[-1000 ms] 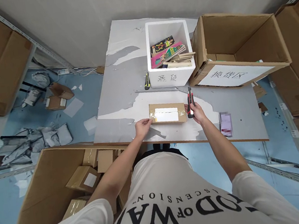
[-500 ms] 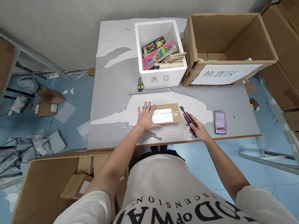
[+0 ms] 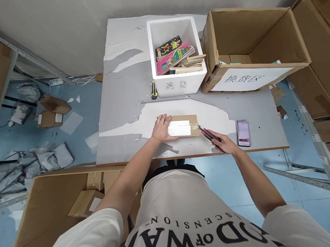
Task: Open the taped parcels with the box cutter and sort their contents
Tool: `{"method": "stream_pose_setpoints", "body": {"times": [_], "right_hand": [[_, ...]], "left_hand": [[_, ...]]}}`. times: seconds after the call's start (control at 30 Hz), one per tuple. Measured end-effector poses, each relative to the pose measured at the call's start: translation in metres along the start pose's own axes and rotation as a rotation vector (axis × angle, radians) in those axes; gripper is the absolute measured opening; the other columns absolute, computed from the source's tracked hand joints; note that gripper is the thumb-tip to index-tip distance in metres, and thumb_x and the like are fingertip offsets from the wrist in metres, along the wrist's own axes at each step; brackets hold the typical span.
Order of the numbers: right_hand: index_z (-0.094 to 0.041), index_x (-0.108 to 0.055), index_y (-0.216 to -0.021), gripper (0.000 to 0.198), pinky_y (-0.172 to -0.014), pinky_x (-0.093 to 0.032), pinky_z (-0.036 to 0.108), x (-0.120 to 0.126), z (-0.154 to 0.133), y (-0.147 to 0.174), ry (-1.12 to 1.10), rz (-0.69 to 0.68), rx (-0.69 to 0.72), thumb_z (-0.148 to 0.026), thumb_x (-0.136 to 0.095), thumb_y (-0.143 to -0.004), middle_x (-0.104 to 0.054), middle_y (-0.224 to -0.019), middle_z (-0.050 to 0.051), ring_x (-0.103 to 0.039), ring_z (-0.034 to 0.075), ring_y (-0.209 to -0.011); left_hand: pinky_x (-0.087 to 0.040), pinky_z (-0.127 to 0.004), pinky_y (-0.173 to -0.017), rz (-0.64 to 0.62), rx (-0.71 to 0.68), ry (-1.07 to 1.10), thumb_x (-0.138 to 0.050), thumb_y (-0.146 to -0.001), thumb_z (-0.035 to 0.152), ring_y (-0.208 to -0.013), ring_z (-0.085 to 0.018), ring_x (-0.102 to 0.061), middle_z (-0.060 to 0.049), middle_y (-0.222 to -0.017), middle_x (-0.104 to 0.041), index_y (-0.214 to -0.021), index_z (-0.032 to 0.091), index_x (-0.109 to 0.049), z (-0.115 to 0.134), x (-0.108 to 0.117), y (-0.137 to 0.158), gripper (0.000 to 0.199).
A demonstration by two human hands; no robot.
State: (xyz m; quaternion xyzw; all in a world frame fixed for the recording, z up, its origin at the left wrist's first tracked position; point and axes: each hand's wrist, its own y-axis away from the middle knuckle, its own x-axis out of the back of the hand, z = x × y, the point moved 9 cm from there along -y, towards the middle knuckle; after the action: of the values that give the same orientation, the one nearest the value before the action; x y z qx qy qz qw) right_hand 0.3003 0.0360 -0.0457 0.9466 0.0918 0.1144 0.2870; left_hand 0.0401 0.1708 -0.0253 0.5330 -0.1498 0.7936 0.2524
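Observation:
A small flat cardboard box [image 3: 193, 119] with a white label lies on the table in front of me. My left hand [image 3: 162, 129] grips its left end, fingers at the far side and thumb along the near edge. To the right, my right hand [image 3: 224, 143] is closed around a black and red utility knife [image 3: 209, 134]. The knife's tip points left at the box's taped right end; whether it touches the tape I cannot tell. A purple-screened phone [image 3: 243, 133] lies just right of that hand.
Behind the box stand a white foam bin [image 3: 181, 85] holding several books and a large open carton [image 3: 259, 42] with a handwritten sign. A yellow and black cutter [image 3: 153, 90] lies by the bin. At front left is a big carton [image 3: 41, 221] with smaller boxes inside.
The knife has turned lower and its tip has come left to the box's right end. My left hand's fingers have drawn closer together on the box.

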Motion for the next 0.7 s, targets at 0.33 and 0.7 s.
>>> {"method": "stream_pose_setpoints", "body": {"times": [0.33,0.7], "right_hand": [[-0.024,-0.031,-0.150,0.078,-0.040,-0.038,0.023,0.007,0.017,0.018,-0.058,-0.016,0.003,-0.055,-0.057,-0.083,-0.058,-0.073,-0.002,-0.045,0.008,-0.044],[-0.017,-0.021,-0.153,0.060,-0.094,-0.041,0.043,0.021,0.062,-0.029,0.757,0.591,-0.238,-0.031,-0.028,-0.094,-0.051,-0.125,0.018,-0.051,0.030,-0.112]], "left_hand": [[-0.025,-0.054,-0.113,-0.035,-0.002,-0.005,-0.072,-0.051,0.074,-0.141,-0.040,-0.023,-0.023,-0.151,-0.031,-0.147,0.011,-0.030,0.000,-0.002,0.003,0.122],[-0.002,-0.064,-0.114,-0.015,-0.017,-0.213,-0.045,-0.087,0.059,-0.147,-0.036,-0.012,-0.018,-0.157,-0.022,-0.148,0.016,-0.032,0.023,0.008,0.019,0.075]]}}
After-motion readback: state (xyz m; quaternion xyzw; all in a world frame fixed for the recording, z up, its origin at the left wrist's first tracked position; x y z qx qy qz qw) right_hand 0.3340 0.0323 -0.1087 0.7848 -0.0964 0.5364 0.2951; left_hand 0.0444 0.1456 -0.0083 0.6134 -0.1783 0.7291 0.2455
